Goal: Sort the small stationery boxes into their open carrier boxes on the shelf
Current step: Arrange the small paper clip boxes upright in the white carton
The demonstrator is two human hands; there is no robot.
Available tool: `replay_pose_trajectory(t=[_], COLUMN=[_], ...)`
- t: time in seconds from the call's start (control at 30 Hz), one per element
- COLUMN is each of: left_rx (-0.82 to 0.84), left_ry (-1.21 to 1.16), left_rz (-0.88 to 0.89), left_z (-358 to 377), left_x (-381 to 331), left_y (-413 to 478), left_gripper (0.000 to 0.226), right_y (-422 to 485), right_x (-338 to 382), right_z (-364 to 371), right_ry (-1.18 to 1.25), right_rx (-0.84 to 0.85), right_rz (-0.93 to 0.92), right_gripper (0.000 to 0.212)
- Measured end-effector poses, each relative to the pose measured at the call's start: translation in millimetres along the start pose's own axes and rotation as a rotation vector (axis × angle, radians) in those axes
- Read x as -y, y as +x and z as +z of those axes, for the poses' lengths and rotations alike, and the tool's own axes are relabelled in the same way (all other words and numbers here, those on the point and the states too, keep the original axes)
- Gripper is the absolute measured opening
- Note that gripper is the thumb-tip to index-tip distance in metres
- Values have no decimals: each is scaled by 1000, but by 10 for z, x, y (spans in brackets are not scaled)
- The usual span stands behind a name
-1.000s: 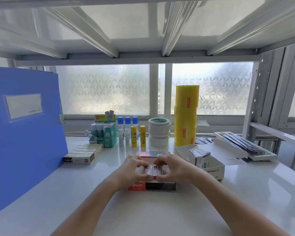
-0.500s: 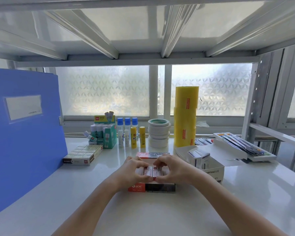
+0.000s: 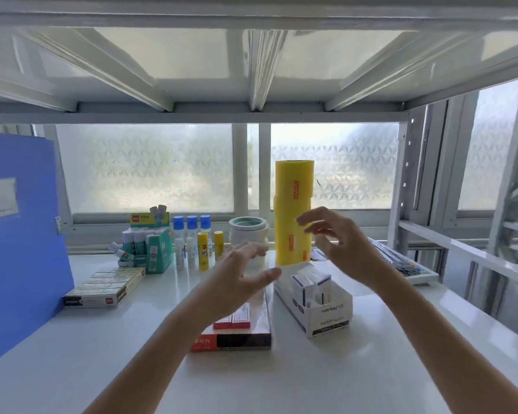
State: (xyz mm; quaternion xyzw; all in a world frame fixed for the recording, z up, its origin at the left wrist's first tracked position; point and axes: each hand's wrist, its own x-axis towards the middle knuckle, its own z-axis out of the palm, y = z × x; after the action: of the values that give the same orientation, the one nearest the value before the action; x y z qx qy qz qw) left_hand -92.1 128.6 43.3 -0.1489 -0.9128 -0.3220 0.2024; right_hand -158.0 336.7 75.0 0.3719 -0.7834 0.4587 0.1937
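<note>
- While both our hands hang in the air with nothing in them, the white shelf (image 3: pixel 72 354) carries everything the task needs, with a blue folder (image 3: pixel 18 240) standing at its left end.
- Behind, we see a yellow roll (image 3: pixel 293 186), stacked tape rings (image 3: pixel 247 225) and a row of glue sticks (image 3: pixel 202 249), none of it part of the sorting.
- The white carrier (image 3: pixel 326 318) stands open at centre right with several small white boxes (image 3: pixel 310 283) upright inside.
- The red carrier (image 3: pixel 237 339) lies just to its left, holding small red boxes (image 3: pixel 232 319) flat near its front edge.
- Our left hand (image 3: pixel 237 282) hovers spread above the red carrier; our right hand (image 3: pixel 338 243) floats loosely open above the white one.
- We judge this a gap between placements: the next move calls for finding a loose box, and we cannot spot one outside a carrier.
</note>
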Motion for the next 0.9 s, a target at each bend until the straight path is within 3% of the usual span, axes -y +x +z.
replay_pose_trajectory(t=[0.1, 0.17, 0.3, 0.43, 0.67, 0.8, 0.9], left_rx=[213, 284, 194, -112, -41, -130, -192], left_ry=[97, 81, -83, -119, 199, 270, 260], left_rz=[-55, -85, -144, -237, -180, -129, -157], left_z=[320, 479, 489, 408, 760, 876, 888], left_x=[-270, -332, -260, -129, 6, -70, -79], left_y=[248, 332, 489, 635, 672, 626, 615], left_gripper=[81, 72, 35, 51, 67, 42, 45], right_y=[-26, -61, -82, -90, -115, -131, -138], right_x=[-480, -729, -957, -1006, -993, -992, -1009], right_z=[-336, -275, -108, -160, -114, -127, -116], right_ry=[-155, -147, -117, -95, -186, -125, -115], right_rx=[433, 554, 500, 374, 430, 448, 432], right_rz=[224, 277, 255, 237, 216, 229, 237], right_gripper=[51, 65, 61, 55, 55, 57, 55])
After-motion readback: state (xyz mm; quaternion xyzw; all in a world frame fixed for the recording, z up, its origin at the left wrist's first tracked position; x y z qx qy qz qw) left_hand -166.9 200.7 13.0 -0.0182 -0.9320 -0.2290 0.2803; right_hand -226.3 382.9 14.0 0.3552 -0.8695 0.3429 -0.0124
